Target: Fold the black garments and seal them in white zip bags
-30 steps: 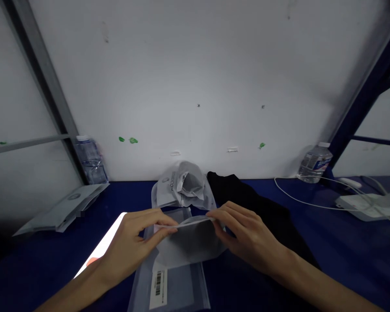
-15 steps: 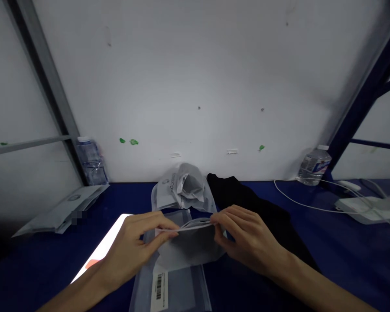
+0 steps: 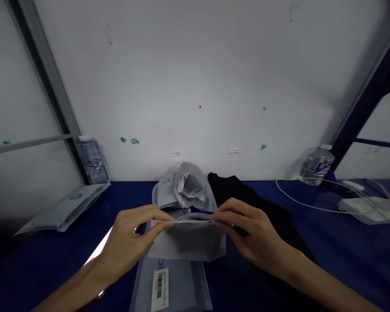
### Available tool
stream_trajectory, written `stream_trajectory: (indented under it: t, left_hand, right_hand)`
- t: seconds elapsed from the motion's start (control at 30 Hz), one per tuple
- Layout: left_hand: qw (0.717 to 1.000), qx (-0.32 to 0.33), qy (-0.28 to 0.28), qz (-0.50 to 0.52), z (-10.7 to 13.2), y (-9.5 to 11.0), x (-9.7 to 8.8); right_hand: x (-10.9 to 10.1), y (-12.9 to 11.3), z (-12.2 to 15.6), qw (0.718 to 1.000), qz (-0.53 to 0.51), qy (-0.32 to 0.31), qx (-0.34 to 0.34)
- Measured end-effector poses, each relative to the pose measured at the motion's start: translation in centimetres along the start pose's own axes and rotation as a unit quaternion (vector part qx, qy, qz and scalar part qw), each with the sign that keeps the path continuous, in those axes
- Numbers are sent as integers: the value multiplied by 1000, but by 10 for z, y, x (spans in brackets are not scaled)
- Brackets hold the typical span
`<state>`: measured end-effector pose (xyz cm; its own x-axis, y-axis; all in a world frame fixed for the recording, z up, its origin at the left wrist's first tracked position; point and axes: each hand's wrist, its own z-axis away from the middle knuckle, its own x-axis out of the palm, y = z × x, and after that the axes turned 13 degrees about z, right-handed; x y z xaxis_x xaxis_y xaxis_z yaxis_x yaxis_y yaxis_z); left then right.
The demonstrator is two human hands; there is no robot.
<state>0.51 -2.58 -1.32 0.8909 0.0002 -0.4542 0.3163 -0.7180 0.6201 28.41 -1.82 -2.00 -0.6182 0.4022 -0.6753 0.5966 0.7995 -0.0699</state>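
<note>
Dim, cool light, wall [image 3: 195, 78] brightest at centre, corners shadowed, fisheye bend at edges (frame posts lean), glare patch [image 3: 99, 249] lower left, slightly soft.

Looking like a packing bench in a warehouse or fulfilment room. Blue worktop [image 3: 312, 242] sitting between steel racking uprights [image 3: 50, 86], backing onto a bare white wall panel [image 3: 195, 65]. Barcode-labelled zip bag [image 3: 172, 286], grey pouch [image 3: 188, 242], stacked mailers [image 3: 65, 208] and black garment [image 3: 247, 199] lying about. Power strip [image 3: 364, 203] and water bottle [image 3: 315, 164] sitting at the edge.
</note>
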Motion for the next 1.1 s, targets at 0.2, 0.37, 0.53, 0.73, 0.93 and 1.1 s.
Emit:
stream_trajectory:
  t: [0.2, 0.37, 0.53, 0.73, 0.93, 1.1]
  left_hand:
    - [1000, -10, -15, 2, 0, -1, 2]
    - [999, -10, -37, 20, 1, -1, 5]
    - [999, 10, -36, 27, 1, 1, 6]
    - [999, 19, -38, 32, 1, 2, 7]
    - [998, 15, -56, 31, 0, 6, 12]
    - [997, 25, -63, 41, 2, 8, 13]
  right_hand:
    - [0, -5, -4, 1000, 10, -14, 11]
    - [6, 0, -3, 995, 72, 16, -67]
    - [8, 3, -1, 984, 135, 31, -108]
    - [10, 1, 2, 975, 186, 28, -121]
    - [14, 1, 3, 975, 196, 13, -100]
    - [10, 2, 3, 976, 180, 18, -124]
